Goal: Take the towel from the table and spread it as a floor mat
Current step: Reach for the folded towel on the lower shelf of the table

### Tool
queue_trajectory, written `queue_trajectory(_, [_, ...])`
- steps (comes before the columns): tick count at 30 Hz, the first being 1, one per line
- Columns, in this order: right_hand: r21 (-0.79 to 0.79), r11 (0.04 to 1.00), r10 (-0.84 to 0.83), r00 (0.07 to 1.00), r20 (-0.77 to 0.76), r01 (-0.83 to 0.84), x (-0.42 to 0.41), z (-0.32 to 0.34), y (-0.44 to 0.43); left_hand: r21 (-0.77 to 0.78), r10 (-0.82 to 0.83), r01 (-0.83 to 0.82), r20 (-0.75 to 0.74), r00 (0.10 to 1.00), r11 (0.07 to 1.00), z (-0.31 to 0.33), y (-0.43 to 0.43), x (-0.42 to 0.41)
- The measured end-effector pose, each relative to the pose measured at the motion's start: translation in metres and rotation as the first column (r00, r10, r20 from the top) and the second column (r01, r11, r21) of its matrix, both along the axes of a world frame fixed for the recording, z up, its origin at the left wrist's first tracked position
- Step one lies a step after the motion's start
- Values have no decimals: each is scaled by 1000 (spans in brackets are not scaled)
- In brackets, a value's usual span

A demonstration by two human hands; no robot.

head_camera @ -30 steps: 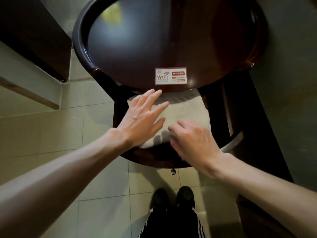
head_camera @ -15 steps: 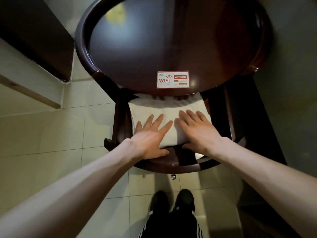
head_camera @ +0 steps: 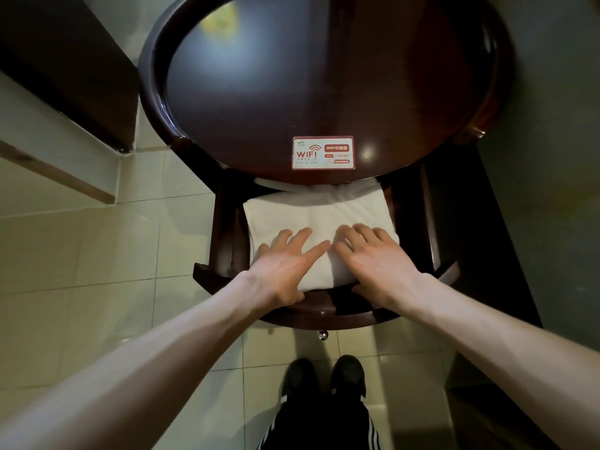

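A folded white towel (head_camera: 311,211) lies on the lower shelf of a dark round wooden table (head_camera: 246,92); its far edge is hidden under the tabletop. My left hand (head_camera: 285,264) lies flat on the towel's near left part, fingers straight and spread, thumb at the towel's near edge. My right hand (head_camera: 376,258) lies on the near right part, fingers stretched over the cloth, thumb below its near edge. Both hands touch the towel side by side.
A WIFI sticker (head_camera: 323,153) sits at the tabletop's near edge. Pale floor tiles (head_camera: 107,248) spread to the left and below. My black shoes (head_camera: 324,378) stand just before the table. A dark cabinet (head_camera: 65,60) rises at upper left, a wall at right.
Both hands came down onto the towel and now lie flat on it. The towel has slid a little nearer, out from under the tabletop.
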State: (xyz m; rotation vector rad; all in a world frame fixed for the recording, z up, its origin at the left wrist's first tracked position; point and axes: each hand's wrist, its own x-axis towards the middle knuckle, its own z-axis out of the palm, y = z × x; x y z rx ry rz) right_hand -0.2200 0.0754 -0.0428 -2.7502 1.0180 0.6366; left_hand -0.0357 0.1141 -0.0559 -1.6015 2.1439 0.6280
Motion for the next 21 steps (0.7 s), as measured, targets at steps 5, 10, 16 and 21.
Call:
queue_trajectory(5, [-55,998,-9,999,-45,6,12,-6,-2,-73,49,-51,-28,998,996,-6,-1,-2])
queue_trajectory(10, [-106,994,-21,1000,-23,19,17,-10,-2,-88,54,-59,-61,997,994,-9,-1,3])
queue_trajectory(16, [-89,994,-54,998,42,57,19,-6,-6,-75,58,-63,-68,996,995,-8,1,5])
queue_trajectory(21, [-26,995,-92,993,68,94,18,5,-11,-126,35,-40,-40,999,991,-4,1,4])
